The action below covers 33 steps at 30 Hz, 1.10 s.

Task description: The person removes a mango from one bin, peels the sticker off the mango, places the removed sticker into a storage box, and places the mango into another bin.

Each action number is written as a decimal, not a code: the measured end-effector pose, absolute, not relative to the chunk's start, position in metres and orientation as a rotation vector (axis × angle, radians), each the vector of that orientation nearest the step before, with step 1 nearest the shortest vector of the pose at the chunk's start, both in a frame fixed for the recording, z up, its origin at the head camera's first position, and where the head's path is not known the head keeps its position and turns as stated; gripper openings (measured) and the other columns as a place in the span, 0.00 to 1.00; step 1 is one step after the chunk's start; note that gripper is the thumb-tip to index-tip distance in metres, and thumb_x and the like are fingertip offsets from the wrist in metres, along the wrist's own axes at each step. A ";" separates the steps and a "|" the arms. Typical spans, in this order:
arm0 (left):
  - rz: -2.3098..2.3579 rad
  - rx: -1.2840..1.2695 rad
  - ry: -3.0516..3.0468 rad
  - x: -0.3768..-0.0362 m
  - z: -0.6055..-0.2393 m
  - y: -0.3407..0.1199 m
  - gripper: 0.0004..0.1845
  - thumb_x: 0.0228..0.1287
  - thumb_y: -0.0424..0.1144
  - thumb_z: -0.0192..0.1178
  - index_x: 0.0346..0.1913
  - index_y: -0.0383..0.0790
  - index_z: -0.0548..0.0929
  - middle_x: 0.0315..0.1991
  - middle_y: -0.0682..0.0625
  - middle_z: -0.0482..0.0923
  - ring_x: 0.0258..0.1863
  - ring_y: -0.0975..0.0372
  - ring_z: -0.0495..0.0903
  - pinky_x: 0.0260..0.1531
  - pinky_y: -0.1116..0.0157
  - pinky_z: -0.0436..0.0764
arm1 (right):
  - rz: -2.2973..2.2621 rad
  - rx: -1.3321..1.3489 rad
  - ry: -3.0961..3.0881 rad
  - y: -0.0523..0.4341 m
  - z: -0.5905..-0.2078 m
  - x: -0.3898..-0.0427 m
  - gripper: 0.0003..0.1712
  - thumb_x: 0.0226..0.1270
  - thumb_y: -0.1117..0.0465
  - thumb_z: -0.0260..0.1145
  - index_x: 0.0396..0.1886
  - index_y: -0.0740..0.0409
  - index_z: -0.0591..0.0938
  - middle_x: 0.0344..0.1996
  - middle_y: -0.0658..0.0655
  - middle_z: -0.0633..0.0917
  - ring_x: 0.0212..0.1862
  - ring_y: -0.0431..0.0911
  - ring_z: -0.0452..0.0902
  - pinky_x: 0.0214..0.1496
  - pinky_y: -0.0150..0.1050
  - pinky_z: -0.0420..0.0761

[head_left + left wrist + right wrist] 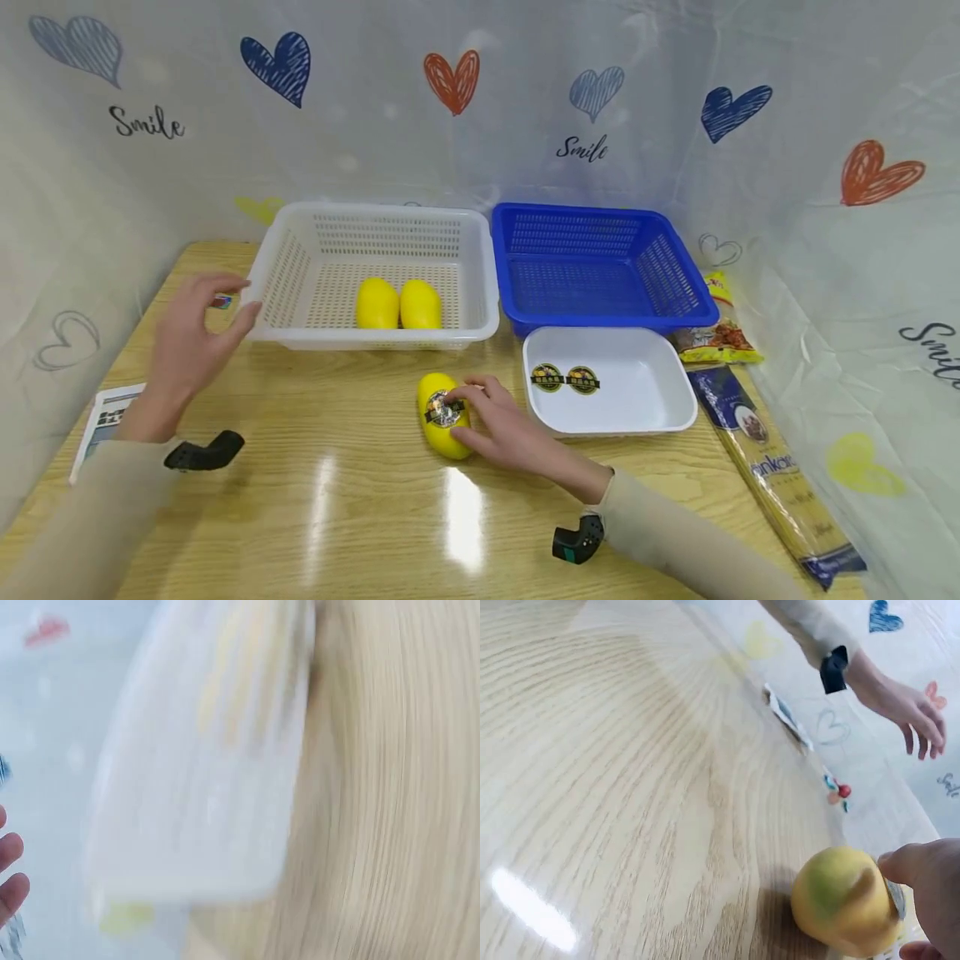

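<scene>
A yellow mango [442,433] with a dark, shiny oval label lies on the table. My right hand [506,425] holds it from the right, thumb and fingertips at the label; the right wrist view shows the mango's greenish end [829,885] beside the thumb. My left hand [198,342] is by the left edge of the white basket [483,308], thumb and fingers apart, holding nothing. In the right wrist view the left hand [911,716] is raised above the table. Inside the basket are two more mangoes [377,304]. The left wrist view is blurred.
A blue basket [607,321] stands right of the white one. In front of it sits a white tray [637,379] with two round labels on its left side. A snack bag [720,333] and a long pasta packet [776,475] lie far right; a printed sheet [105,417] lies left.
</scene>
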<state>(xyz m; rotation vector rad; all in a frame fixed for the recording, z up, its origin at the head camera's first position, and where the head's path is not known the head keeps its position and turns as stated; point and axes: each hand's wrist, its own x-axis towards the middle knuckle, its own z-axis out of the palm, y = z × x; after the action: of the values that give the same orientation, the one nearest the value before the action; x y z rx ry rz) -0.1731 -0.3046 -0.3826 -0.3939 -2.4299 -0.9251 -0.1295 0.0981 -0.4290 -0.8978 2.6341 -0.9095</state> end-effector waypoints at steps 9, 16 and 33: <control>-1.219 -0.813 -2.526 -0.123 -0.408 -0.190 0.26 0.56 0.29 0.69 0.59 0.32 0.75 0.54 0.42 0.76 0.50 0.55 0.77 0.45 0.61 0.81 | -1.005 -0.856 2.616 0.111 -0.417 -0.126 0.31 0.72 0.59 0.60 0.71 0.62 0.64 0.67 0.63 0.67 0.52 0.52 0.79 0.52 0.42 0.81; -1.524 -0.783 -2.662 -0.104 -0.453 -0.137 0.44 0.51 0.37 0.76 0.68 0.29 0.63 0.70 0.31 0.57 0.68 0.42 0.61 0.60 0.45 0.70 | -0.938 -0.996 2.711 0.117 -0.412 -0.133 0.23 0.71 0.69 0.57 0.65 0.66 0.72 0.60 0.61 0.76 0.52 0.49 0.78 0.51 0.41 0.81; -1.706 -0.591 -2.711 -0.106 -0.463 -0.125 0.46 0.52 0.45 0.76 0.71 0.39 0.63 0.74 0.41 0.50 0.67 0.48 0.62 0.62 0.50 0.70 | -0.939 -0.948 2.566 0.100 -0.409 -0.132 0.17 0.73 0.63 0.60 0.58 0.65 0.79 0.53 0.59 0.78 0.46 0.46 0.82 0.47 0.33 0.80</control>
<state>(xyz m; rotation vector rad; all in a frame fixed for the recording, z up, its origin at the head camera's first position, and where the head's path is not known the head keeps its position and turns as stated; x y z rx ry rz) -0.1057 -0.1248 -0.4633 -0.5915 -2.7107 -1.7062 -0.1322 0.0996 -0.4092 -0.9481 2.5658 -0.9387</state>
